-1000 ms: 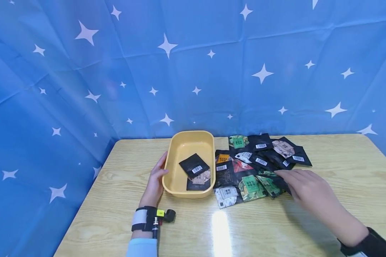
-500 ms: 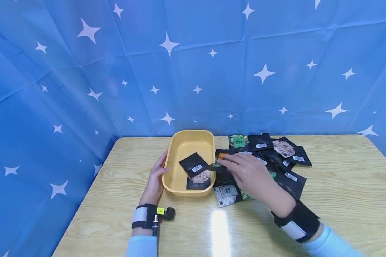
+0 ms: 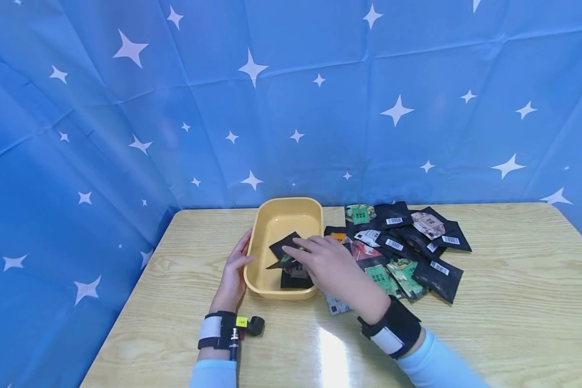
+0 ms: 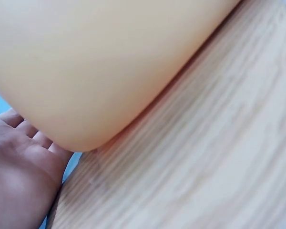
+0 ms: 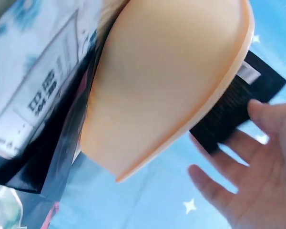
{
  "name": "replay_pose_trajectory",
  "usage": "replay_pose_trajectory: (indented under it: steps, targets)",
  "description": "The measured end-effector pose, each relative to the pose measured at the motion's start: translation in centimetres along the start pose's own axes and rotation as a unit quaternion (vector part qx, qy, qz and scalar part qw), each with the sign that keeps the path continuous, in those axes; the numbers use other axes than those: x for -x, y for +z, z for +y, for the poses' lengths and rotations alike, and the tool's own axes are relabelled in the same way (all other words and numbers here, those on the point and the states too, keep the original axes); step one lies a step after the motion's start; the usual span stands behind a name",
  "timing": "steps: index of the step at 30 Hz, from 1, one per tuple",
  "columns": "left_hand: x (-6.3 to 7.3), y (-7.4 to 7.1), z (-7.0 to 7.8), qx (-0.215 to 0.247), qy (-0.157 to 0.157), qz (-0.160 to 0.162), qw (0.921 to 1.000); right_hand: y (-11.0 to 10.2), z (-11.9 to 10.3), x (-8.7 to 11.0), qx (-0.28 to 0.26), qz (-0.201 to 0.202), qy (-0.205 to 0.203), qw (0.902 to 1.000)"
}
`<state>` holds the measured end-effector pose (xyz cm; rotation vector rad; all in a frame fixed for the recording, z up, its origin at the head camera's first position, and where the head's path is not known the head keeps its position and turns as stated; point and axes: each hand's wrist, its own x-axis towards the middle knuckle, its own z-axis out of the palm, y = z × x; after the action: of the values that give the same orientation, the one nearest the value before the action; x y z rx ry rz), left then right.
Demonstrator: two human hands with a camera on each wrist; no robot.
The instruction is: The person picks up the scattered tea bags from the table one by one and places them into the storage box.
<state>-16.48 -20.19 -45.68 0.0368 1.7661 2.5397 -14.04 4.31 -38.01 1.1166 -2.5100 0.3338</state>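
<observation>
A yellow plastic tub (image 3: 258,256) stands on the table with dark sachets (image 3: 283,245) lying inside. My left hand (image 3: 233,272) rests against the tub's outer left side, its fingers along the wall and thumb near the rim. Over the tub's right part, my right hand (image 3: 337,269) holds a black sachet (image 5: 229,105). The right wrist view shows the thumb on the sachet's barcode side and fingers behind it. From the head, this sachet (image 3: 280,263) overlaps the ones in the tub. In the left wrist view, the palm (image 4: 21,176) lies beside the tub's corner.
Right of the tub spreads an overlapping pile of sachets with green, red, white and orange labels. One black sachet (image 3: 438,277) lies at the pile's right front. A blue star-patterned cloth (image 3: 291,108) hangs behind the wooden table (image 3: 514,302).
My right hand has moved left from the pile's right side to over the tub, carrying a sachet. The left hand and tub have stayed in place.
</observation>
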Motion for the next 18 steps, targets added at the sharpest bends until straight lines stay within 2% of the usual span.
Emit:
replay_pose_trajectory:
  steps: [8,18]
  targets:
    - [0.3,-0.3,0.0,-0.004,-0.008,0.008,0.9999,0.3,-0.8,0.3,-0.043,-0.082,0.025,0.9954]
    - [-0.1,-0.3,0.0,-0.001,-0.022,0.026,0.9994,-0.8,0.6,0.7,-0.086,-0.09,0.075,0.9893]
